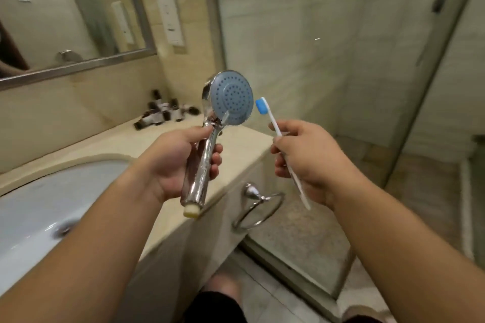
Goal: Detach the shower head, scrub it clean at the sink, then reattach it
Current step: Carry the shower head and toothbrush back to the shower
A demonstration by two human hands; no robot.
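Two hands are busy: the left hand [181,162] grips the upright shower head [231,98], and the right hand [304,162] pinches a toothbrush [273,123] just beside its face.

A bathroom, likely a hotel's, is showing here; a white sink [39,199] is sitting sunk into a beige stone desk [162,139]; a framed mirror [65,13] is hanging above; small dark toiletry bottles [164,111] are clustering in the corner; a glass shower enclosure [328,47] is standing beside; a chrome towel ring [258,208] is hanging below.
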